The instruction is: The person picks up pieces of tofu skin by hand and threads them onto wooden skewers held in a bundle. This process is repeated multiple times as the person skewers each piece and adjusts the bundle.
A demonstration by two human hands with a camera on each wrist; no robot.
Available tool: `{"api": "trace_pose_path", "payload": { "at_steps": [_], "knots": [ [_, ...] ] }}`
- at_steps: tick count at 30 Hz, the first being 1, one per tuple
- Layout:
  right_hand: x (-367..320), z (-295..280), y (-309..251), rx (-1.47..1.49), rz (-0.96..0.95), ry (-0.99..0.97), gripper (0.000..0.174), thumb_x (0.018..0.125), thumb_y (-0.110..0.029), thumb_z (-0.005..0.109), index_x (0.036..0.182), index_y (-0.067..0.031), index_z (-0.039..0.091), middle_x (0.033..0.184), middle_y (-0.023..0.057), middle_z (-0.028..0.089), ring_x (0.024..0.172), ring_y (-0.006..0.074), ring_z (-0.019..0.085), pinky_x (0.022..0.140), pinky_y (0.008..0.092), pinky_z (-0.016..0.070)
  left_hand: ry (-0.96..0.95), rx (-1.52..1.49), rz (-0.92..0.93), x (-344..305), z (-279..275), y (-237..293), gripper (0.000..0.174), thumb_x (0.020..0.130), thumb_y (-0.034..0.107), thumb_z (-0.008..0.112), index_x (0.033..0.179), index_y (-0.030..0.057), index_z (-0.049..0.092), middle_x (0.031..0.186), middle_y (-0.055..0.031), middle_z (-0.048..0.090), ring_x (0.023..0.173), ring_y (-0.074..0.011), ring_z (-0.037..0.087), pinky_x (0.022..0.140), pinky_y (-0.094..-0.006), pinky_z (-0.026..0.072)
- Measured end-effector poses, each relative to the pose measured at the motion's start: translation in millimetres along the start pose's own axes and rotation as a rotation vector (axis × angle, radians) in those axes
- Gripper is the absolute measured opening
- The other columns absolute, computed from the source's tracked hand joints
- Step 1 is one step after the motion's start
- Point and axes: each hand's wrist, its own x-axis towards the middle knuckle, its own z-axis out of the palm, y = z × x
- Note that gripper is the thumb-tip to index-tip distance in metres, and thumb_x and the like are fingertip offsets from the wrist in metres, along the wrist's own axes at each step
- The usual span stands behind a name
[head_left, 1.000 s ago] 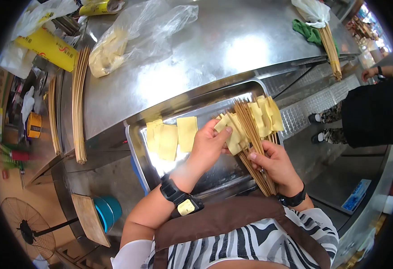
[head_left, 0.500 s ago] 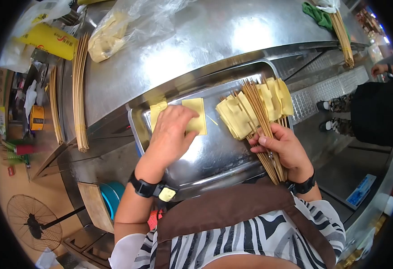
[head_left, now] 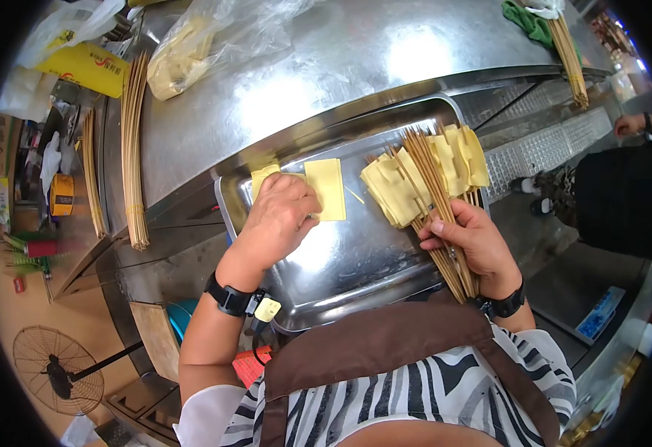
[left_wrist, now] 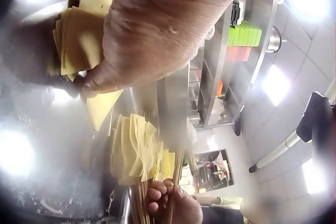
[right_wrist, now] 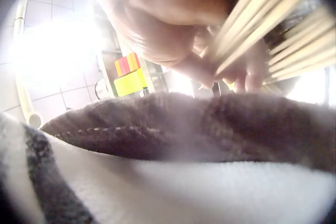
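My right hand [head_left: 475, 240] grips a bundle of bamboo skewers [head_left: 428, 167], bare ones lying over others threaded with folded yellow tofu sheets [head_left: 390, 190]. This bundle slants across the right side of a metal tray [head_left: 370, 279]. Over the tray's left side, my left hand [head_left: 282, 216] has its fingers curled down onto a small pile of flat tofu sheets [left_wrist: 81, 40]. In the left wrist view its thumb presses at the pile's edge; the other fingertips are hidden. Another flat pile of sheets [head_left: 327, 190] lies just right of that hand.
Behind the tray is a steel table [head_left: 341, 59] with a plastic bag of sheets [head_left: 180, 63] and a long skewer bundle [head_left: 134, 164]. More skewers [head_left: 566, 67] lie by a green cloth [head_left: 528, 26]. A person in dark clothes [head_left: 624, 201] stands at the right.
The left hand has let go of the threaded sheets, moved left to the flat pile, and curled its fingers there. The right hand keeps its hold on the skewers.
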Motion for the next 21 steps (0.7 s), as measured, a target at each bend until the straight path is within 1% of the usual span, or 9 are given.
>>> {"api": "trace_pose_path", "payload": {
  "at_steps": [7,10,13,15,19,21],
  "knots": [
    [1.5,-1.4,1.0,-0.011,0.010,0.009,0.014,0.089,-0.014,0.061,0.096,-0.0026,0.058,0.087,0.0071,0.064,0.077,0.0132,0.064,0.071,0.0240,0.0524,0.017,-0.002,0.040,3.0,-1.2,-7.9,0.023,0.063,0.002,0.072,0.084,0.0069,0.064,0.089,-0.0033,0.059,0.093,-0.0232,0.054,0.090,-0.0393,0.0381],
    [1.4,-0.9,0.1,-0.014,0.020,0.011,0.014,0.090,-0.014,0.060,0.097,-0.0017,0.058,0.087,0.0073,0.063,0.078,0.0132,0.063,0.071,0.0241,0.0525,-0.020,0.022,0.096,4.7,2.4,-15.6,0.022,0.063,0.002,0.071,0.084,0.0067,0.066,0.087,-0.0030,0.059,0.089,-0.0233,0.054,0.087,-0.0378,0.0399],
    [2.0,1.0,0.8,-0.014,-0.009,0.022,0.014,0.090,-0.013,0.059,0.097,-0.0007,0.058,0.087,0.0074,0.063,0.078,0.0133,0.063,0.071,0.0246,0.0527,-0.038,0.018,0.147,8.5,2.3,-18.9,0.017,0.064,0.001,0.071,0.080,0.0066,0.066,0.083,-0.0028,0.059,0.085,-0.0236,0.055,0.084,-0.0361,0.0416],
    [1.8,2.0,-1.0,-0.023,-0.005,0.031,0.014,0.090,-0.013,0.059,0.097,-0.0003,0.058,0.087,0.0074,0.063,0.078,0.0132,0.063,0.071,0.0245,0.0527,-0.010,-0.037,0.152,10.9,-2.9,-16.3,0.013,0.065,0.001,0.071,0.074,0.0072,0.065,0.080,-0.0026,0.060,0.083,-0.0238,0.056,0.083,-0.0357,0.0425],
    [1.4,5.7,-3.1,-0.022,-0.012,0.029,0.014,0.090,-0.012,0.058,0.098,0.0001,0.058,0.086,0.0073,0.062,0.077,0.0131,0.062,0.070,0.0241,0.0528,-0.031,-0.059,0.174,11.5,-8.3,-16.6,0.014,0.064,0.001,0.072,0.073,0.0072,0.063,0.080,-0.0031,0.060,0.083,-0.0246,0.056,0.083,-0.0367,0.0426],
    [2.8,4.6,-1.6,-0.025,-0.019,0.037,0.014,0.090,-0.012,0.058,0.098,0.0001,0.058,0.085,0.0071,0.062,0.076,0.0128,0.062,0.070,0.0237,0.0527,-0.039,-0.095,0.154,12.6,-8.6,-17.3,0.015,0.064,0.001,0.072,0.073,0.0066,0.061,0.080,-0.0040,0.060,0.084,-0.0253,0.056,0.083,-0.0373,0.0427]
  ]
}}
